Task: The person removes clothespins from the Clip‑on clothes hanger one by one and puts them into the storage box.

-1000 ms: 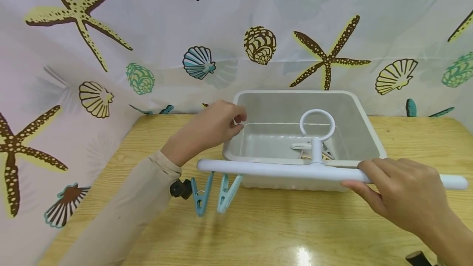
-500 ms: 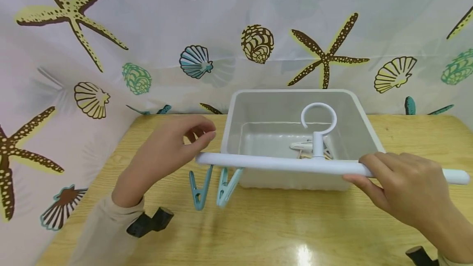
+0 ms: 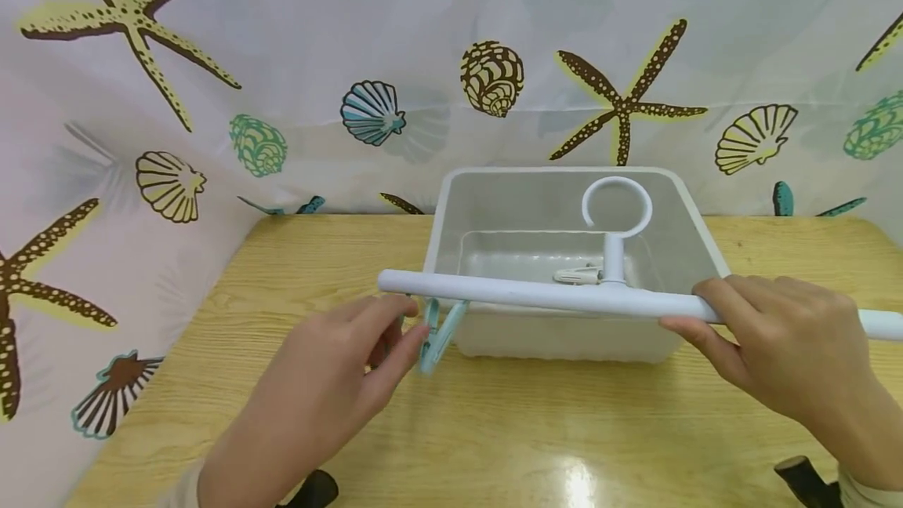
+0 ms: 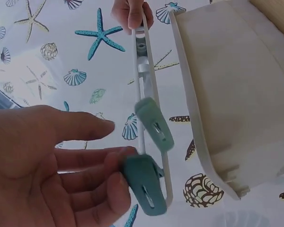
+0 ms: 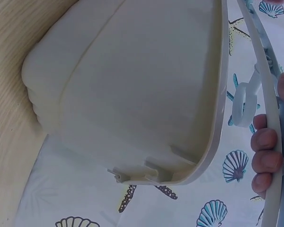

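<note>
A white clip hanger (image 3: 522,291) with a round hook hangs level in front of the bin. My right hand (image 3: 790,351) grips its bar near the right end, fingers curled over it in the right wrist view. Two teal clips dangle under the bar's left part. One teal clip (image 3: 446,334) shows plainly; the outer clip (image 4: 144,184) is mostly hidden by my left hand in the head view. My left hand (image 3: 320,382) is beside that outer clip. In the left wrist view its fingertips reach the clip's edge, while the thumb stands apart from it.
Behind the hanger stands a pale grey plastic bin (image 3: 564,335) on the wooden table (image 3: 317,257). Inside it lies a white clip (image 3: 577,276), partly covered by the hanger's hook stem. A curtain (image 3: 296,22) printed with seashells and starfish hangs along the back and left.
My left hand has drawn back from the bin's left rim, then come down to the outer teal clip. The hanger has risen slightly, still held in my right hand.
</note>
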{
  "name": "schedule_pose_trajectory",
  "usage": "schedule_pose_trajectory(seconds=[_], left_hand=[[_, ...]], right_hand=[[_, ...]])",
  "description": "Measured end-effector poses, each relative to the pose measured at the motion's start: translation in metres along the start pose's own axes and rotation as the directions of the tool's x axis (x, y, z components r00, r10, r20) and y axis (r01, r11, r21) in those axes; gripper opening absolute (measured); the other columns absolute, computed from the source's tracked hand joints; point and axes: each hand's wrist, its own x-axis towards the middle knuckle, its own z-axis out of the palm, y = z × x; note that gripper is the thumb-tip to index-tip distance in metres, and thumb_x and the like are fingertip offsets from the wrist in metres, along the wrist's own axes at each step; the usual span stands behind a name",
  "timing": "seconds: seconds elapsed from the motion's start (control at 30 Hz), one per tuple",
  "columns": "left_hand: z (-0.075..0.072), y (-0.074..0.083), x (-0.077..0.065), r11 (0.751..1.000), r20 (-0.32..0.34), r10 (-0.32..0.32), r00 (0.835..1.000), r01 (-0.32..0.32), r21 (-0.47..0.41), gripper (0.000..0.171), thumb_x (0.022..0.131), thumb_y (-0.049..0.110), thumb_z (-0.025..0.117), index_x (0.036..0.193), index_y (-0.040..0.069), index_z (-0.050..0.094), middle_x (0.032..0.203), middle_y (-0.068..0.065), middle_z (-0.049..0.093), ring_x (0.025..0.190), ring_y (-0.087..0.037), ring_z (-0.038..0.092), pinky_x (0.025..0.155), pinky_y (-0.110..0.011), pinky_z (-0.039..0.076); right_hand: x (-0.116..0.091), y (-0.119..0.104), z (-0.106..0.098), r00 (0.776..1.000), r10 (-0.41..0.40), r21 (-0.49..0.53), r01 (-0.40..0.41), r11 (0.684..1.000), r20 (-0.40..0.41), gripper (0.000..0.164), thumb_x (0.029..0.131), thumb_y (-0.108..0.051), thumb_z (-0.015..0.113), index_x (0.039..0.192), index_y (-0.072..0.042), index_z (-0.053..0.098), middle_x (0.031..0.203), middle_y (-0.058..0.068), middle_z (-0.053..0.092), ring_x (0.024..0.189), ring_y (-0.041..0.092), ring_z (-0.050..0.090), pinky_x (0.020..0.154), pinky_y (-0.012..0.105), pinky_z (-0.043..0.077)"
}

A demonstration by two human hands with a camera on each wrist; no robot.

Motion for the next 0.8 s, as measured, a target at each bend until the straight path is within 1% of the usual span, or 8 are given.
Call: schedule_pose_trajectory(seconds=[0.13,0.2,0.3,0.4,0.5,0.6,0.7,0.8], left_hand=[[0.007,0.006,-0.005,0.996,0.088,-0.071,0.994,0.065,0.067,0.010,0.094,0.019,0.065,0.087,0.013,0.059,0.057,0.015,0.041,0.048,0.001,0.035,0.045,-0.019,0.033],[0.011,0.009,-0.006,0.995,0.098,-0.074,0.992,0.067,0.077,0.014,0.096,0.018,0.062,0.084,0.011,0.057,0.055,0.014,0.036,0.046,-0.001,0.032,0.044,-0.019,0.031],[0.013,0.012,-0.007,0.994,0.106,-0.091,0.990,0.085,0.063,0.012,0.098,0.015,0.058,0.088,0.009,0.057,0.056,0.011,0.033,0.046,-0.003,0.031,0.044,-0.020,0.031],[0.015,0.013,-0.005,0.994,0.154,-0.112,0.982,0.114,0.000,0.009,0.099,0.016,0.055,0.104,0.008,0.055,0.058,0.009,0.036,0.048,-0.004,0.034,0.046,-0.021,0.034],[0.017,0.013,-0.003,0.986,0.207,-0.132,0.969,0.150,-0.070,0.031,0.099,0.014,0.054,0.129,0.008,0.048,0.067,0.008,0.047,0.057,-0.005,0.044,0.055,-0.023,0.043],[0.020,0.013,-0.001,0.981,0.209,-0.125,0.970,0.152,-0.119,0.045,0.099,0.013,0.055,0.140,0.009,0.036,0.075,0.006,0.052,0.063,-0.006,0.049,0.062,-0.026,0.046],[0.024,0.011,0.002,0.969,0.219,-0.135,0.966,0.175,-0.175,0.041,0.099,0.014,0.056,0.133,0.008,0.035,0.083,0.001,0.056,0.061,-0.004,0.051,0.059,-0.025,0.046],[0.027,0.010,0.005,0.944,0.249,-0.153,0.956,0.216,-0.249,0.032,0.099,0.015,0.056,0.122,0.005,0.037,0.095,-0.007,0.058,0.063,-0.003,0.056,0.057,-0.024,0.045]], right_hand=[[0.002,-0.001,-0.001,1.000,0.003,-0.008,-0.003,1.000,0.004,0.062,0.100,-0.058,0.033,0.070,-0.006,0.051,0.049,-0.005,0.040,0.036,0.010,0.030,0.035,0.025,0.017],[0.002,-0.001,-0.001,1.000,0.010,-0.011,-0.009,1.000,0.011,0.063,0.100,-0.058,0.032,0.071,-0.006,0.051,0.049,-0.004,0.040,0.036,0.010,0.030,0.035,0.026,0.017],[0.003,-0.002,-0.001,1.000,0.013,-0.013,-0.013,1.000,0.004,0.063,0.100,-0.057,0.033,0.071,-0.005,0.052,0.049,-0.003,0.041,0.036,0.011,0.031,0.035,0.026,0.018],[0.003,-0.002,-0.001,1.000,0.012,-0.019,-0.013,1.000,-0.017,0.062,0.100,-0.057,0.034,0.070,-0.005,0.052,0.049,-0.004,0.041,0.035,0.011,0.030,0.035,0.026,0.017],[0.003,-0.002,-0.001,1.000,0.011,-0.024,-0.011,1.000,-0.025,0.062,0.100,-0.056,0.034,0.070,-0.005,0.051,0.049,-0.004,0.041,0.035,0.011,0.030,0.035,0.026,0.017],[0.003,-0.001,0.000,1.000,0.011,-0.022,-0.012,1.000,-0.021,0.062,0.100,-0.056,0.034,0.070,-0.005,0.051,0.049,-0.004,0.040,0.036,0.011,0.029,0.035,0.026,0.016],[0.002,-0.001,0.001,1.000,0.011,-0.015,-0.012,1.000,-0.017,0.062,0.100,-0.057,0.034,0.070,-0.006,0.052,0.049,-0.004,0.041,0.036,0.010,0.030,0.035,0.026,0.016],[0.001,0.000,0.001,1.000,0.010,-0.013,-0.010,1.000,-0.020,0.062,0.100,-0.057,0.034,0.070,-0.006,0.052,0.048,-0.004,0.042,0.035,0.010,0.030,0.035,0.025,0.016]])
